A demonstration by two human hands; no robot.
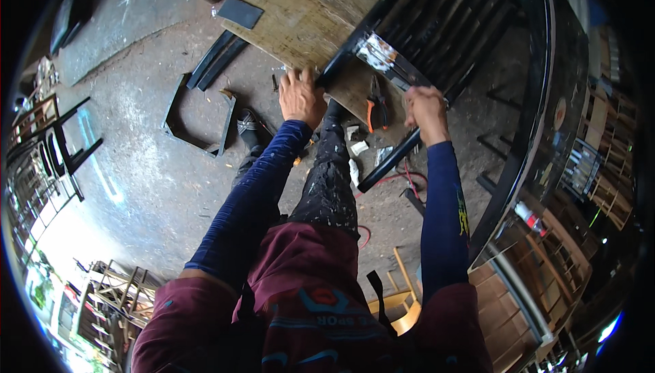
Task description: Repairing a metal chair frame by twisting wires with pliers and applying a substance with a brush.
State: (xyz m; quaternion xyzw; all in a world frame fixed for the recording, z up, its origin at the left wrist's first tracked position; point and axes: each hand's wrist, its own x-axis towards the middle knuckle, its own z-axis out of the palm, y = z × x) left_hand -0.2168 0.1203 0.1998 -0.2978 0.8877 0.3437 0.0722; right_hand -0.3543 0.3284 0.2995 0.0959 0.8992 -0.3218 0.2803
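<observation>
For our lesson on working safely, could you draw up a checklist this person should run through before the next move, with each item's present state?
1. Gloves on: not ok; left hand and right hand are bare.
2. Sleeves fitted: ok; the blue sleeves sit close to the arms.
3. Pliers apart from both hands: ok; they lie between them.
4. Right fingers' hold: cannot tell; they are curled, but what they grip is hidden.
5. Loose things away from the leg: not ok; white scraps lie beside it.
</observation>
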